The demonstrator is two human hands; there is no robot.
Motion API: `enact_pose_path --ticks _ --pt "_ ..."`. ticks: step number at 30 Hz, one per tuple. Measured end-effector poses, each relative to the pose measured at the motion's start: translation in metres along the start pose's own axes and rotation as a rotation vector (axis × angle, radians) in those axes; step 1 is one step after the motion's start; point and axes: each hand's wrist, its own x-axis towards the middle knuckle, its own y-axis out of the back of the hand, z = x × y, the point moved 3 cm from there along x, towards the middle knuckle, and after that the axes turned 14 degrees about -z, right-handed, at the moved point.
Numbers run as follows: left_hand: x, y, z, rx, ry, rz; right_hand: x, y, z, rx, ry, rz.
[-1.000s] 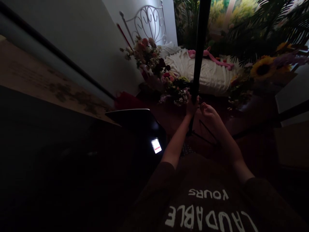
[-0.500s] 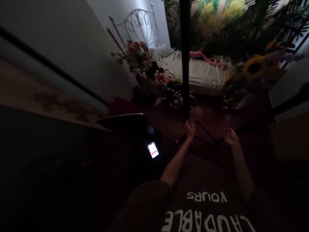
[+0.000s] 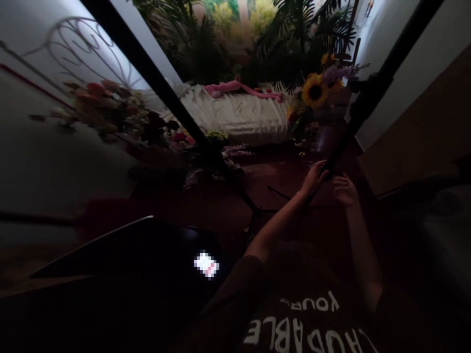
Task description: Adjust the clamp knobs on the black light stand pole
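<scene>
A dark stand pole (image 3: 384,63) slants down from the upper right, with knobbed clamps (image 3: 362,95) partway along it. Around its lower part is my left hand (image 3: 312,180), thumb and fingers on either side of the pole. My right hand (image 3: 345,190) is just to the right of it, fingers loosely bent and apart, pointing at the pole; whether they touch it is too dark to tell. To the left, a second dark pole (image 3: 158,90) runs down to thin spread legs (image 3: 277,192) on the floor.
A lit phone screen (image 3: 206,264) glows on a dark surface at lower left. Beyond the reddish floor (image 3: 268,171) is a bed with pale cloth (image 3: 235,117) and a pink plush toy (image 3: 243,88). Flowers (image 3: 106,105) and sunflowers (image 3: 314,90) flank it.
The view has swung right, so the bed and the first pole sit further left. My left hand has gone from the first pole's lower end to the right-hand pole, closer to my right hand.
</scene>
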Motion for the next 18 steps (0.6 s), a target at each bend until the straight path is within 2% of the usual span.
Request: enact_pose_path --ticks 2,5,8,12,18 --pt "0.019 -0.009 0.01 0.027 0.004 0.003 0.006 0.0 -0.005 0.049 -0.033 0.001" --pt "0.031 -0.016 0.01 0.037 0.089 -0.009 0.012 0.002 -0.01 0.059 -0.074 0.035" --pt "0.031 -0.018 0.006 0.028 0.134 -0.015 0.014 0.004 -0.013 0.05 -0.079 0.049" --pt "0.028 -0.016 0.006 0.031 0.121 0.05 0.017 0.004 -0.013 0.057 -0.088 0.071" --pt "0.03 -0.016 0.003 0.087 0.115 0.076 0.026 0.006 -0.01 0.018 -0.067 0.124"
